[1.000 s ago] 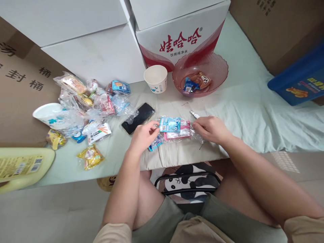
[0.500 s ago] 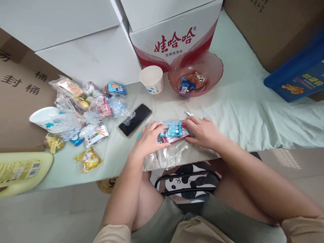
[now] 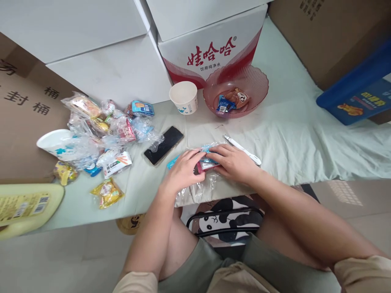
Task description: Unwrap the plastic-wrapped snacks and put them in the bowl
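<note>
My left hand [image 3: 183, 171] and my right hand [image 3: 233, 162] meet over a small bundle of blue and pink snack packets [image 3: 206, 165] in a clear plastic bag [image 3: 198, 189], near the front edge of the pale green cloth [image 3: 290, 134]. Both hands press with curled fingers on the bundle, and most of it is hidden under them. The clear bag hangs loose below the hands at the table's edge. A white pen-like tool [image 3: 242, 149] lies just right of my right hand.
A black phone [image 3: 165, 145] lies left of my hands. Further left sits a heap of wrapped snacks [image 3: 104, 126] and a paper plate [image 3: 56, 143]. Behind stand a paper cup [image 3: 183, 97], a pink bowl [image 3: 236, 91] with packets, and white cartons [image 3: 210, 44]. A blue box [image 3: 357, 97] is at right.
My hands have come together over the packets, covering them. The right hand moved left off the white tool, which now shows fully. The clear bag has slid toward the table's edge.
</note>
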`<state>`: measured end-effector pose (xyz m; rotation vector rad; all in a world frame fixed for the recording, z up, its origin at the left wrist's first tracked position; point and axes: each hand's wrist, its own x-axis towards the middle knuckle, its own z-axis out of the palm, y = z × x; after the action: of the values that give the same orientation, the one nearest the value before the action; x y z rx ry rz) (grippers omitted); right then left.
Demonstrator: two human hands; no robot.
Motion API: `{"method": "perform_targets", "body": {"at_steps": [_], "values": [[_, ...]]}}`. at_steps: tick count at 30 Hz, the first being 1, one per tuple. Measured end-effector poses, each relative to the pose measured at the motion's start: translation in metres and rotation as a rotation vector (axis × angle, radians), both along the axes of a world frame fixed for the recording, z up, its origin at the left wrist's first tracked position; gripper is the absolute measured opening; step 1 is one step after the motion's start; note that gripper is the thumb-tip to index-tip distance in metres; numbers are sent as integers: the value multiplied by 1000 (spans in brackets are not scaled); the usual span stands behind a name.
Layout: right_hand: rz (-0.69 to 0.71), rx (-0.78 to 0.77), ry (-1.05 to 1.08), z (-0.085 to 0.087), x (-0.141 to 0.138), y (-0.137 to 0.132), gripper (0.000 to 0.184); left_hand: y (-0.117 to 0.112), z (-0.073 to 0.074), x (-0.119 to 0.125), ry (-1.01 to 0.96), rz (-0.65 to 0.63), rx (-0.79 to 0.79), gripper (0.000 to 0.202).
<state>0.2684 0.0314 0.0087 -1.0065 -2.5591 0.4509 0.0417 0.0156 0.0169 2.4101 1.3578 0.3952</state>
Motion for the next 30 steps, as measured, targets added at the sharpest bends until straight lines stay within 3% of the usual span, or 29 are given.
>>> {"method": "perform_targets", "body": {"at_steps": [3, 7, 11, 14, 18, 26, 30], "values": [[-42, -21, 102, -1, 3, 0, 35, 0, 2, 2, -96, 37, 98, 47], [-108, -51, 144, -1, 2, -2, 45, 1, 1, 5, -249, 69, 199, 30], [-191, -115, 155, -1, -1, 0, 47, 3, -1, 9, -319, 52, 236, 32], [-223, -187, 237, -2, 1, 4, 41, 5, -2, 10, -312, 56, 242, 41], [-231, -242, 329, -3, 5, 7, 36, 7, -4, 7, -257, 158, 200, 43], [-280, -203, 491, 1, 3, 14, 24, 13, -9, -1, -207, 259, 142, 26], [-300, -231, 514, 1, 2, 20, 25, 14, -14, -6, -224, 208, 155, 10]]}}
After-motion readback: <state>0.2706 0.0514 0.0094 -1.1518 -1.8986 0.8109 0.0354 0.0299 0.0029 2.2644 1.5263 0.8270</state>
